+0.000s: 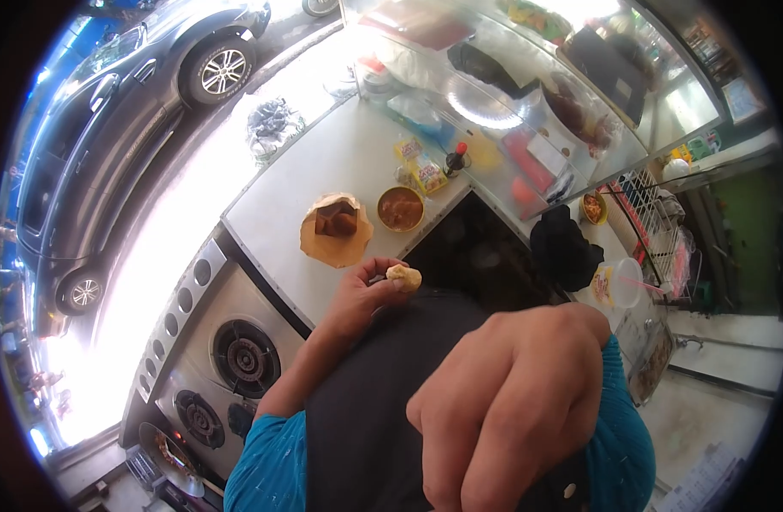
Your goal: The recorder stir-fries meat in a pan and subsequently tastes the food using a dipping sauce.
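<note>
My left hand (pixel 364 291) holds a small bread roll (pixel 405 279), pinched between thumb and fingers, with a torn or bitten end showing pale crumb. Close to the camera looms my right hand (pixel 510 397), its back towards me and its fingers bent downward. Whatever its fingertips hold or touch is hidden. Just beyond my left hand, an open brown paper bag (pixel 340 246) with brown pieces inside stands on the white counter (pixel 289 192). Right of the bag is a yellow-rimmed bowl (pixel 401 210) of reddish-brown sauce or stew.
Yellow packets (pixel 430 176) and a red-capped bottle (pixel 456 159) stand behind the bowl. A glass display case (pixel 526 121) rises at the back. Gas burners (pixel 245 358) lie at left. A black bag (pixel 564 249) and plastic tub (pixel 615 283) are at right. Outside, a car (pixel 129 128) is parked.
</note>
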`<state>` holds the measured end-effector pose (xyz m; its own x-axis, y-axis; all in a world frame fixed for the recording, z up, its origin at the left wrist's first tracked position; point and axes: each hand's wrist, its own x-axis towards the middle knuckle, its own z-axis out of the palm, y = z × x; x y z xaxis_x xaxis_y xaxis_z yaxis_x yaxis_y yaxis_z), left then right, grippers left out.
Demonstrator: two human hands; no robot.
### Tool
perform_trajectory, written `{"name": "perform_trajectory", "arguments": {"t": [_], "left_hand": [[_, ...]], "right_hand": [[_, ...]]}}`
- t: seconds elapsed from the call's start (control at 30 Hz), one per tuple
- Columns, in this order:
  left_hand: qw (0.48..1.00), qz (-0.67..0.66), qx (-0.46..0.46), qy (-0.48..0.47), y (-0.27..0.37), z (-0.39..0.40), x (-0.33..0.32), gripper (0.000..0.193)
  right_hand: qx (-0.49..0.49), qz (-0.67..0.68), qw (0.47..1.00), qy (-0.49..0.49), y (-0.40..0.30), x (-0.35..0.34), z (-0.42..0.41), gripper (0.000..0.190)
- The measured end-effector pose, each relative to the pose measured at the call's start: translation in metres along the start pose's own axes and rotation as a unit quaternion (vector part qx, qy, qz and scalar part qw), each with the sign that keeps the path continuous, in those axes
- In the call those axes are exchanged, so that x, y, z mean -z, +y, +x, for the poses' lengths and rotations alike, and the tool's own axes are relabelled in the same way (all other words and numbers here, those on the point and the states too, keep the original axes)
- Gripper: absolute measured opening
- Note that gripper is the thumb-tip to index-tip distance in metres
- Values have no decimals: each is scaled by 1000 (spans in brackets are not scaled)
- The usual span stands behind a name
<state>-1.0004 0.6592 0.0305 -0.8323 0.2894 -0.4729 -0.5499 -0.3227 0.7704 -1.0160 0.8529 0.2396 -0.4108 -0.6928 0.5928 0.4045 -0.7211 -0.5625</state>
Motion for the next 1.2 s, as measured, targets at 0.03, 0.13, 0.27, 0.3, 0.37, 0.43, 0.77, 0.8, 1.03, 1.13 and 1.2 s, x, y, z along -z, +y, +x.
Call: {"name": "perform_trajectory", "arguments": {"t": [0.03, 0.13, 0.27, 0.3, 0.37, 0.43, 0.77, 0.8, 1.03, 1.13, 1.2], "left_hand": [[1000, -20, -9, -9, 5, -5, -4, 34], [999, -31, -26, -4, 18, -13, -9, 34], [993, -31, -113, -22, 31, -17, -11, 31], [992, -25, -122, -11, 35, -20, -12, 29], [991, -30, -131, 1, 39, -21, -14, 30], [989, -33, -141, 12, 42, -22, -18, 31], [981, 3, -193, 30, 42, -21, -25, 29], [980, 12, -197, 20, 41, -21, -26, 29], [978, 52, -202, 24, 34, -15, -26, 31], [969, 106, -219, 35, 30, -15, -22, 25], [979, 84, -177, 49, 29, -15, -22, 22]], "right_hand": [[-40, 38, 997, 57, -2, -4, -1, 24], [36, -102, 994, 14, -10, 25, 8, 10], [31, -225, 953, 199, -24, 34, -17, 13], [19, -261, 930, 258, -24, 40, -25, 17], [28, -298, 891, 342, -8, 55, -35, 18], [38, -333, 842, 422, 6, 67, -49, 19], [-132, -603, 724, 307, 39, 80, -63, 48], [-146, -609, 719, 302, 40, 85, -68, 44], [-173, -605, 713, 309, 44, 92, -77, 32], [-181, -589, 716, 328, 51, 98, -86, 31], [-175, -555, 737, 344, 56, 104, -90, 28]]}}
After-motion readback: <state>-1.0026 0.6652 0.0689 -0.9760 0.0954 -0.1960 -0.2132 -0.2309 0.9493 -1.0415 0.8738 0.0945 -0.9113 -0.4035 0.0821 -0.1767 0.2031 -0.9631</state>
